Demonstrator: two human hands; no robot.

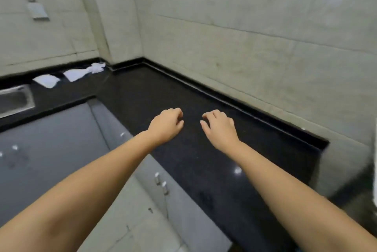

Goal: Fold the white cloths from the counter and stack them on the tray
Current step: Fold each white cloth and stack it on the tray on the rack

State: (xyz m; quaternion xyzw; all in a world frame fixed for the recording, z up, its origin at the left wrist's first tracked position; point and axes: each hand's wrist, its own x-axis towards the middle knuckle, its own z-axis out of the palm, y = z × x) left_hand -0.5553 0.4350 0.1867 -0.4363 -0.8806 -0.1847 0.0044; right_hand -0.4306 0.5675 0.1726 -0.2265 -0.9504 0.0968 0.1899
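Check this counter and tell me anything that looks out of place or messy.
Three white cloths lie loose along the back of the black counter, near the corner beside the sink. The one nearest the corner is bunched up. Both hands, left hand and right hand, hold nothing. No tray is in view.

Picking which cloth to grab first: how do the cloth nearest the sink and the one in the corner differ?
The near cloth lies flat, spread in a roughly four-sided shape; the corner cloth is bunched and twisted at its far end. The near cloth lies just past the sink; the corner cloth reaches toward the wall corner. The corner cloth looks longer. Both are white, lie on the black counter, and neither hand touches them.
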